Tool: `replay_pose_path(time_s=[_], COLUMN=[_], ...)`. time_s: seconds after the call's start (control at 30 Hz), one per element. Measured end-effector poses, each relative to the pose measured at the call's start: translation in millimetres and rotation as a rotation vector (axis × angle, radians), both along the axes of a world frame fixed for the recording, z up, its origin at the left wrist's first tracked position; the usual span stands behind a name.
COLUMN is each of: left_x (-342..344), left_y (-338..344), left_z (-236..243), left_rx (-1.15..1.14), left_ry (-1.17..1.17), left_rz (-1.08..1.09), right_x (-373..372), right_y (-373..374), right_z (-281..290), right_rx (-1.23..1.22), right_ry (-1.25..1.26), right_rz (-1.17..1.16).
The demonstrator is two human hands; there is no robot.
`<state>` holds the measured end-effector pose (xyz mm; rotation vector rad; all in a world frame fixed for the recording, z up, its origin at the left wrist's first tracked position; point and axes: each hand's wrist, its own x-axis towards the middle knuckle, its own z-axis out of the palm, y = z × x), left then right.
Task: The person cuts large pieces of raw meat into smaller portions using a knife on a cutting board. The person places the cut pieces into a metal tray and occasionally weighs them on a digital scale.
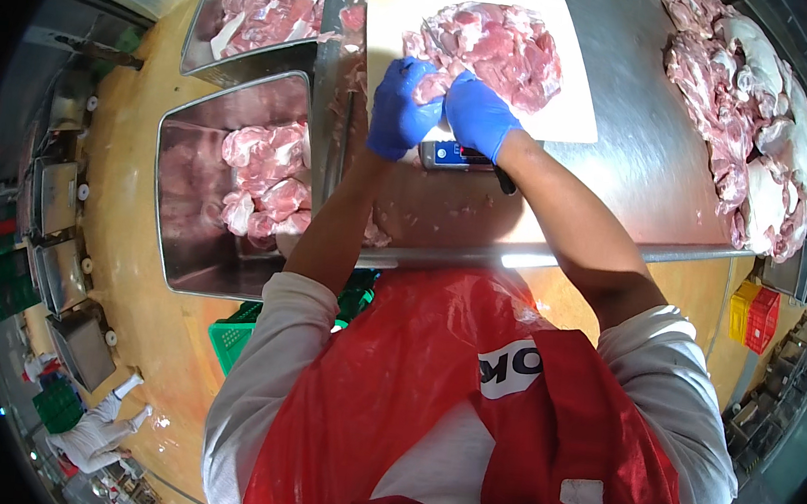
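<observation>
Both blue-gloved hands work side by side at the near edge of a white cutting board (574,113), the left hand (402,110) over its near left corner, the right hand (481,117) just beside it; their fingers bend against the near left side of a pile of raw meat (503,50), but the fingertips are hidden, so I cannot tell whether either one grips; the pile lies on the board, mostly beyond the right hand; just off the board's near edge, partly under the hands, is a grey and blue object (446,155) on the metal table (611,189); left of the board stand two metal bins (184,180) holding meat; well right of it lie large, fatty meat pieces (736,128).
</observation>
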<state>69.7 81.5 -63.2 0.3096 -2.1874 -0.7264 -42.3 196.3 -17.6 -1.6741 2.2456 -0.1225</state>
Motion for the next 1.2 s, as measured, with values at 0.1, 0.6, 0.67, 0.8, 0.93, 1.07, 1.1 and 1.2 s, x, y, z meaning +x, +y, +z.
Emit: replay_pose_path(time_s=[0.1,0.6,0.67,0.8,0.93,1.07,1.1,1.2], left_x=[-4,37,43,46,44,51,53,53], left_y=[-6,52,56,46,34,45,43,30], left_z=[-8,-10,-7,-11,-8,-11,-15,2], left_rx=[0.025,0.577,0.61,0.707,0.912,1.182,1.296,1.388], left_ry=[0.08,0.042,0.003,-0.004,0.069,0.213,0.298,0.261], left_rz=[-0.008,-0.124,-0.07,-0.029,-0.04,-0.126,-0.157,-0.101], right_x=[8,38,29,26,34,21,13,4], right_y=[15,100,85,84,108,48,26,10], right_z=[2,13,3,-8,-15,-15,-5,2], right_rx=[-0.048,-0.304,-0.341,-0.211,-0.044,-0.325,-0.199,-0.047], right_ry=[-0.148,-0.206,-0.144,-0.131,-0.131,-0.199,-0.243,-0.187], right_rz=[-0.21,-0.361,-0.326,-0.302,-0.266,-0.192,-0.218,-0.167])
